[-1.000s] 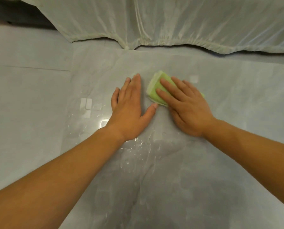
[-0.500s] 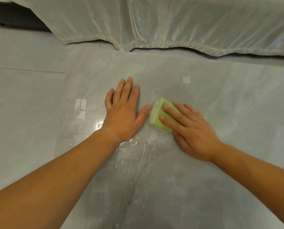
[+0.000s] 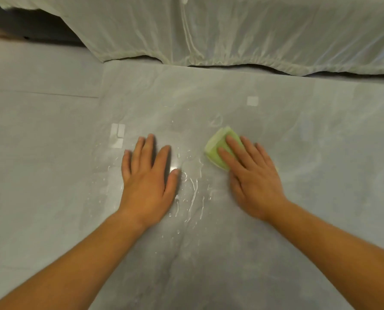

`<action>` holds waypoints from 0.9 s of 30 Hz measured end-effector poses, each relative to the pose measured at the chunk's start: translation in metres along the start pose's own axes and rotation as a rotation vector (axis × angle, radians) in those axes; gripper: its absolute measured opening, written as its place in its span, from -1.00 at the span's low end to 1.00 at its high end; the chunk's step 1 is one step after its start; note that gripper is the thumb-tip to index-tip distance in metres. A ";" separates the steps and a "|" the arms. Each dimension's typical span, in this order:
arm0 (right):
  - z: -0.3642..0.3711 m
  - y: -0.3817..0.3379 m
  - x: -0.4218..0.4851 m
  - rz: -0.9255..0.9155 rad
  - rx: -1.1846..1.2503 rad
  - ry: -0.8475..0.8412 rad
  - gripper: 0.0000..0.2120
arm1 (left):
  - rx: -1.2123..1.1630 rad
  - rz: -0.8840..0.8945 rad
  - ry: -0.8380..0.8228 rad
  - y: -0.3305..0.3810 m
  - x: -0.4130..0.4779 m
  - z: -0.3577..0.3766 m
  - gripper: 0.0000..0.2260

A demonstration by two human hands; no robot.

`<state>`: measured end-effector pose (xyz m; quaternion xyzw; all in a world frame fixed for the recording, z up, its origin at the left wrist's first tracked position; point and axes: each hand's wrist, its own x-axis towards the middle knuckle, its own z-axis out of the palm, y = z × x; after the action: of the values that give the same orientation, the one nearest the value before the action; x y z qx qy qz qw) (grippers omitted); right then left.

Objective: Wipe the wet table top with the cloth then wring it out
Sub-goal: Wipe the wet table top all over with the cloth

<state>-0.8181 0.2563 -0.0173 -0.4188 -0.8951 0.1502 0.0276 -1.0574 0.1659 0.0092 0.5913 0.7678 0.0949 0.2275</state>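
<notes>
Cloth (image 3: pixel 217 153) pressed under straight right hand (image 3: pixel 253 182) fingers; left hand (image 3: pixel 146 184) flat, fingers spread, on wet table top (image 3: pixel 320 220)

Folded green cloth (image 3: pixel 217 151) on wet table top (image 3: pixel 276 253)

You will find no text, label, brand, number or sign to read here: the bench (image 3: pixel 320 198), the cloth (image 3: pixel 217 151) and the white sheet (image 3: pixel 253 30) at the far edge all show plain surfaces. The small pale squares (image 3: pixel 252 101) on the bench look blank, though they are too faint to be sure
</notes>
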 end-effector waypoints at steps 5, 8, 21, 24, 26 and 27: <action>0.002 -0.021 0.087 0.186 0.020 0.035 -0.41 | 0.003 -0.068 -0.015 -0.002 -0.045 0.013 -0.48; 0.011 -0.034 0.041 0.021 -0.046 -0.003 -0.41 | -0.028 -0.099 -0.010 0.004 -0.064 0.016 -0.48; 0.020 -0.050 -0.044 0.042 -0.036 0.001 -0.39 | 0.046 -0.135 -0.079 0.007 -0.114 0.025 -0.44; 0.026 -0.059 -0.110 -0.142 -0.059 -0.066 -0.39 | 0.051 -0.121 -0.090 0.006 -0.124 0.026 -0.44; 0.024 -0.049 -0.117 -0.209 -0.073 -0.099 -0.39 | 0.071 -0.092 -0.096 0.003 -0.131 0.027 -0.43; 0.024 -0.044 -0.110 -0.193 -0.081 -0.096 -0.39 | 0.086 -0.074 -0.099 0.000 -0.134 0.028 -0.43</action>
<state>-0.7835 0.1407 -0.0188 -0.3238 -0.9369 0.1306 -0.0179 -1.0180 0.0352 0.0166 0.5757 0.7804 0.0242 0.2428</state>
